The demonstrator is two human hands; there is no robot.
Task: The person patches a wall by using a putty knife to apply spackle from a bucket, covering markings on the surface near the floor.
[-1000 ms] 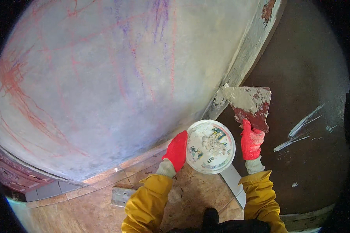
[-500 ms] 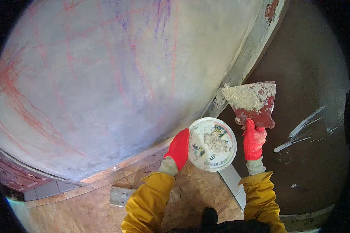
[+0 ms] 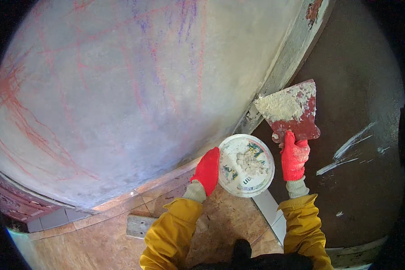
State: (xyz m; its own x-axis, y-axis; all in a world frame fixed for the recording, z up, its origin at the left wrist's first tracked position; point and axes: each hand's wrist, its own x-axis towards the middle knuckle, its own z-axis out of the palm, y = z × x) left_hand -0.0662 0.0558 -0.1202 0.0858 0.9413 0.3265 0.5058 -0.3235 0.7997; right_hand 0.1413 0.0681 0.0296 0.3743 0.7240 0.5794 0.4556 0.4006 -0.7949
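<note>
My left hand (image 3: 207, 171), in a red glove, grips the left rim of a round white bucket lid (image 3: 252, 183). A lump of grey-white putty (image 3: 250, 163) sits on the middle of the lid, over worn print. In a matching red glove, my right hand (image 3: 294, 158) is closed round the lower end of a wide dark-red putty knife (image 3: 303, 124). Pale putty coats the upper left of its blade, and the blade's left corner is at the edge of the wall's rough border; I cannot tell whether it touches.
A grey wall (image 3: 108, 112) with red and purple scribbles fills the left. A rough edge strip (image 3: 281, 78) divides it from a dark brown surface (image 3: 360, 193) with white scrapes. A short board (image 3: 138, 226) lies on the brown tiled floor (image 3: 99, 245).
My right hand has moved slightly up with the putty knife, and the blade has tilted a little. The lid has shifted up only slightly in my left hand.
</note>
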